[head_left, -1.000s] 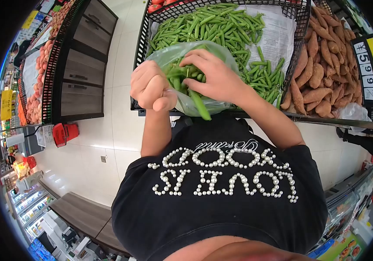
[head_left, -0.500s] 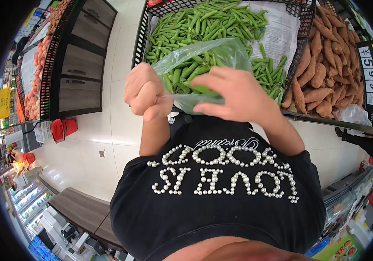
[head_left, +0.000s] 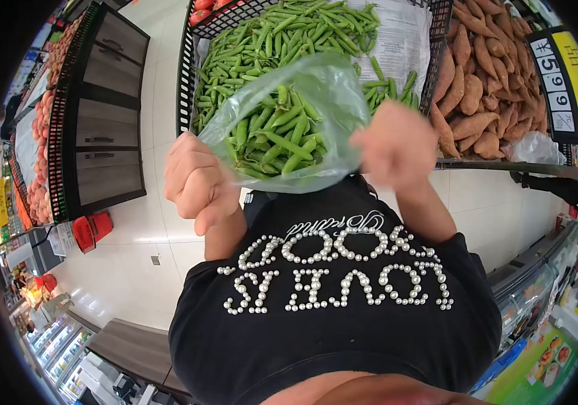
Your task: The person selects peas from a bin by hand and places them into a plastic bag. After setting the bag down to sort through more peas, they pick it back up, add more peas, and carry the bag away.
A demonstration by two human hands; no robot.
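A clear green plastic bag (head_left: 338,101) full of pea pods (head_left: 285,138) hangs open between my hands, in front of the black shirt. My left hand (head_left: 198,179) is closed in a fist on the bag's left edge. On the other side my right hand (head_left: 400,145), blurred by motion, is closed on the bag's right edge. Behind the bag, more loose green pods (head_left: 268,40) lie on newspaper (head_left: 400,40) in a black crate (head_left: 185,74).
Sweet potatoes (head_left: 484,88) fill a crate at the right, beside a price sign (head_left: 565,88). A dark cabinet (head_left: 106,128) and a red basket (head_left: 92,231) stand at the left. Part of a person (head_left: 562,192) in dark clothes shows at the far right.
My right hand has moved right from over the bag's mouth and closed on its edge. The bag is spread wider, and its pods show more fully. My left hand is slightly lower and farther left.
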